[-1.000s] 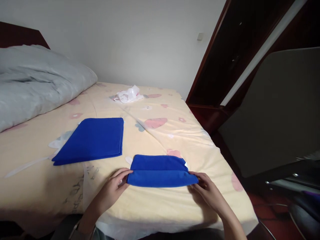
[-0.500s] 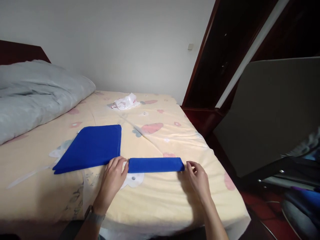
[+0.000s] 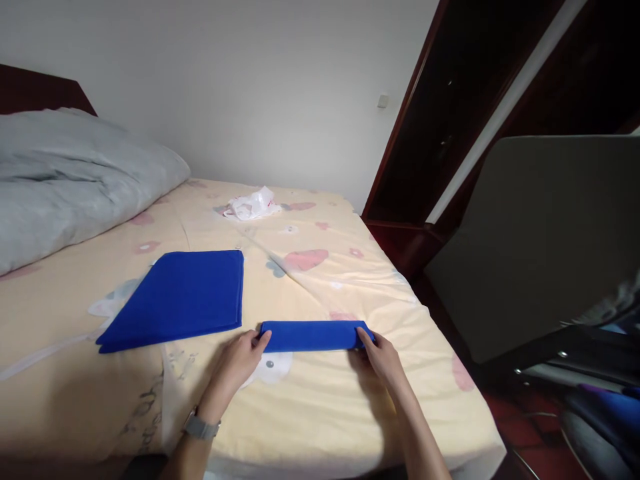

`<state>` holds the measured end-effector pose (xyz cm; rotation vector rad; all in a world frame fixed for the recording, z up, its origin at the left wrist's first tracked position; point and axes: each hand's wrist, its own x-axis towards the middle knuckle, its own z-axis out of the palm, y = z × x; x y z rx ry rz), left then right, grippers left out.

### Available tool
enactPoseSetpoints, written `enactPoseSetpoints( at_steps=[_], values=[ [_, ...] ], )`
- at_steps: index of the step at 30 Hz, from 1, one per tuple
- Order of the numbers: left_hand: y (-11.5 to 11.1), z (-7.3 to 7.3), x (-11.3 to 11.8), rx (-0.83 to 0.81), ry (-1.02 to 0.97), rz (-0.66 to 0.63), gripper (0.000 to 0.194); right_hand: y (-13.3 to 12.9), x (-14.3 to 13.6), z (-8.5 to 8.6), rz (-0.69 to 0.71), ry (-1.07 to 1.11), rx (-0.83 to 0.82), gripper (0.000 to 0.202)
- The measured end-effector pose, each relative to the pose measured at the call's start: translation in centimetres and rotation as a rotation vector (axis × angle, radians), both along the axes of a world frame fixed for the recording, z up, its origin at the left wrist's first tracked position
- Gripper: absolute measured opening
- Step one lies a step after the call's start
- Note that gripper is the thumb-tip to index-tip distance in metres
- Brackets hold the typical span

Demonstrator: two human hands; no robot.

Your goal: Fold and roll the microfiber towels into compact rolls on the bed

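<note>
A narrow strip of folded blue cloth [image 3: 313, 336] lies crosswise near the front of the bed. Its left end is gripped by my left hand [image 3: 244, 357], thumb on top and fingers tucked beneath. At the other end my right hand [image 3: 383, 355] pinches the cloth the same way, with the thumb over the edge. To the left of the strip, a larger folded blue cloth [image 3: 183, 297] rests flat, wider and with a slanted left side; neither hand touches it.
The bed [image 3: 320, 400] has a patterned yellow sheet. A crumpled white plastic bag [image 3: 253, 204] lies farther back. A grey quilt [image 3: 75, 180] is heaped on the left. Beyond the right edge stand a dark folded panel [image 3: 540, 240] and a dark wooden cabinet [image 3: 415, 153].
Both hands have closed on the ends of the narrow folded cloth; my right hand moved inward onto its end. The larger cloth stays on the bed, and the view has shifted slightly.
</note>
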<state>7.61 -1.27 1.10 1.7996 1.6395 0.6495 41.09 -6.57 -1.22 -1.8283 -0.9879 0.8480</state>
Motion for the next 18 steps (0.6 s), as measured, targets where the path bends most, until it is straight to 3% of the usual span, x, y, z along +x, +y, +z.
enactPoseSetpoints(
  at_steps=[4,9,15,18],
  values=[
    [0.1,-1.3,0.7,-0.018,-0.209,0.105,0.04,0.8,-1.1,-0.4,-0.053,0.102,0.171,0.06],
    [0.3,-2.8,1.0,0.115,-0.523,0.09,0.036,-0.2,-1.7,0.6,-0.101,0.29,0.382,0.061],
    [-0.1,-2.5,1.5,0.104,-0.665,0.012,0.032,-1.9,-1.1,1.4,-0.125,0.418,0.447,0.052],
    [-0.6,-1.6,2.0,0.082,-0.655,-0.059,0.028,-2.8,-0.6,1.6,-0.19,0.425,0.48,0.049]
  ],
)
